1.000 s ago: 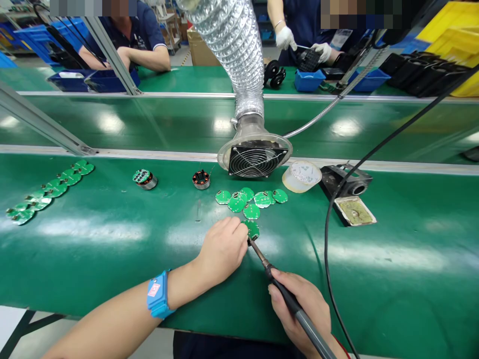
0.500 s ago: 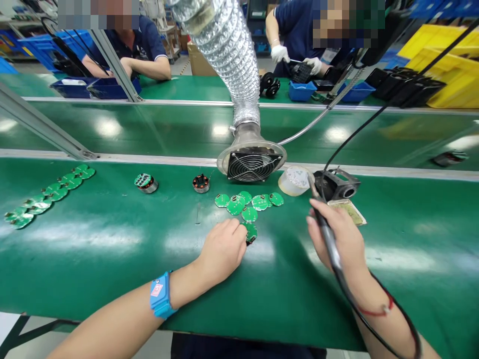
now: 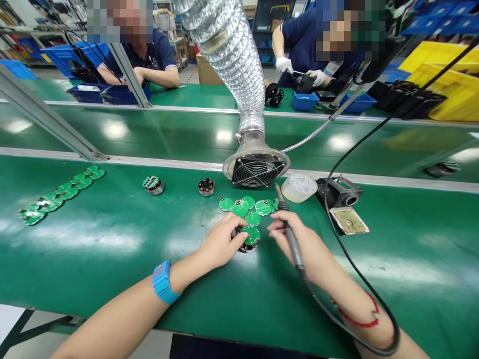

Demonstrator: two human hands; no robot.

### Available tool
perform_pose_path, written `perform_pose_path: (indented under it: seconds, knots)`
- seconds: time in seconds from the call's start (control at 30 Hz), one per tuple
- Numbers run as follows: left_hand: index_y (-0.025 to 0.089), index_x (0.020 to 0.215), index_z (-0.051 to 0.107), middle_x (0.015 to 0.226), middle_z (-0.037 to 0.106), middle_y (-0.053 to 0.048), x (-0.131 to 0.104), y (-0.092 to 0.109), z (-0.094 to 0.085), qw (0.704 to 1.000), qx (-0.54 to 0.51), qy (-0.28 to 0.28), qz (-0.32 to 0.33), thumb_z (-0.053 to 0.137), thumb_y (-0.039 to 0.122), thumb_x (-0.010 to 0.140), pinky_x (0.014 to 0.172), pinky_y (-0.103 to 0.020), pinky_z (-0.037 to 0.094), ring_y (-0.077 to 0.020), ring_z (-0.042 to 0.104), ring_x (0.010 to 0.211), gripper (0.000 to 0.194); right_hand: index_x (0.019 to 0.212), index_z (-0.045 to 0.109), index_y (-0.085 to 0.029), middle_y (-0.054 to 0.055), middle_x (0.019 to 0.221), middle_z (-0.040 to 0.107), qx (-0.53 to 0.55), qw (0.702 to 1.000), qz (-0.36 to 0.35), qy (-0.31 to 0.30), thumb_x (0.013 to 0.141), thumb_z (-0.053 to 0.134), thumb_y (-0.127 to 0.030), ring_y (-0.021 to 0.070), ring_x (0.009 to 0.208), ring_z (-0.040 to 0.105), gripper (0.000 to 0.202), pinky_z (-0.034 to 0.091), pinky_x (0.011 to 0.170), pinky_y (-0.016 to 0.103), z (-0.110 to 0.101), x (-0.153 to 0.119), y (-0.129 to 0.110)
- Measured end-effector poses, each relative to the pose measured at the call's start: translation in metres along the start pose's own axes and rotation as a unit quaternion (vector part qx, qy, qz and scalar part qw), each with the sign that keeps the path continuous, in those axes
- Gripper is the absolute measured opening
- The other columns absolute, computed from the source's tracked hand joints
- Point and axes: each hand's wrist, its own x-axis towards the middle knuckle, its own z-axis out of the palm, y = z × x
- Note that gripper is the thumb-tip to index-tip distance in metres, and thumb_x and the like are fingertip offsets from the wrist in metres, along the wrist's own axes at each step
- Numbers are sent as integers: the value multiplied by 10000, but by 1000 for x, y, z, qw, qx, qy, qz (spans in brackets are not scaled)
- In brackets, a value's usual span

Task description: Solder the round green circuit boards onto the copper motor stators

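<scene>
My left hand [image 3: 220,240] is curled around a small motor stator [image 3: 247,248] topped by a round green circuit board [image 3: 251,235]; thumb and fingers press at its left side. A soldering iron [image 3: 294,245] is gripped in my right hand [image 3: 305,244], its tip pointing up and away, apart from the stator. Just beyond the held stator lie several loose round green circuit boards [image 3: 253,218], some overlapping. Further left stand another stator [image 3: 206,187] with its coils bare and one stator carrying a board [image 3: 153,185].
A fume extractor [image 3: 256,172] hangs at the back centre. Right of it sit a pale round roll [image 3: 299,187], a soldering iron stand [image 3: 342,192] and a sponge tray [image 3: 350,221]. A row of boards [image 3: 67,191] lies far left. Two people work across the bench.
My right hand has brought the soldering iron left, from beside the stand toward the stator. My left fingers have shifted, showing more of the held board. The camera view has moved slightly.
</scene>
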Motion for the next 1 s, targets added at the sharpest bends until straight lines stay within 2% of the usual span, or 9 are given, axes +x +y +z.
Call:
perform_pose_path:
  seconds: [0.07,0.2,0.4,0.57,0.77,0.87,0.93,1.0]
  knots:
    - [189,872,556,795,501,31,0,-1,3,998,-50,13,-40,567,179,835,625,-251,432,-114,492,633,40,1172,492,-252,45,950,720,14,1000,19,-18,853,524,-259,186,734,721,320,581,707,335,15,-4,-7]
    - [196,792,495,734,480,55,0,-2,5,989,-123,19,-84,577,169,814,582,-224,384,-103,476,619,90,1183,442,-246,44,954,681,58,995,70,-44,840,531,-269,183,733,691,355,570,703,349,35,-14,-13]
    - [197,772,480,724,467,56,-1,-3,6,983,-150,26,-104,578,165,807,584,-234,368,-104,459,617,109,1186,422,-252,-37,752,604,127,985,104,-48,830,534,-287,169,654,644,375,547,678,331,47,-17,-9]
    - [200,769,473,722,463,55,-2,-2,6,980,-164,22,-111,579,163,807,577,-237,366,-106,449,609,118,1203,400,-248,-7,874,599,174,978,110,-16,795,543,-283,129,598,604,433,521,593,290,58,-16,-2]
    - [207,798,466,698,470,57,-4,-8,9,977,-177,16,-118,562,186,828,586,-236,393,-116,482,617,104,1223,455,-250,-36,766,595,93,992,81,-9,756,487,-133,147,642,629,482,542,646,291,58,-20,-4]
    - [205,814,479,718,472,50,-4,-10,8,980,-174,12,-94,547,207,847,580,-229,402,-113,485,618,75,1177,508,-254,16,877,686,48,997,57,33,828,483,-148,190,754,694,366,566,711,333,51,-22,-4]
    - [198,823,522,793,501,22,-5,-9,5,987,-154,17,-48,524,205,859,610,-237,430,-119,511,668,37,1134,533,-262,34,905,716,16,997,30,73,893,494,-210,219,810,714,250,571,754,361,46,-21,-2]
    - [193,835,572,862,534,-8,-5,-7,1,993,-115,23,9,510,189,871,675,-259,465,-138,546,751,72,1122,543,-268,27,855,723,-11,994,12,104,920,511,-257,225,781,717,204,573,745,359,42,-19,-1]
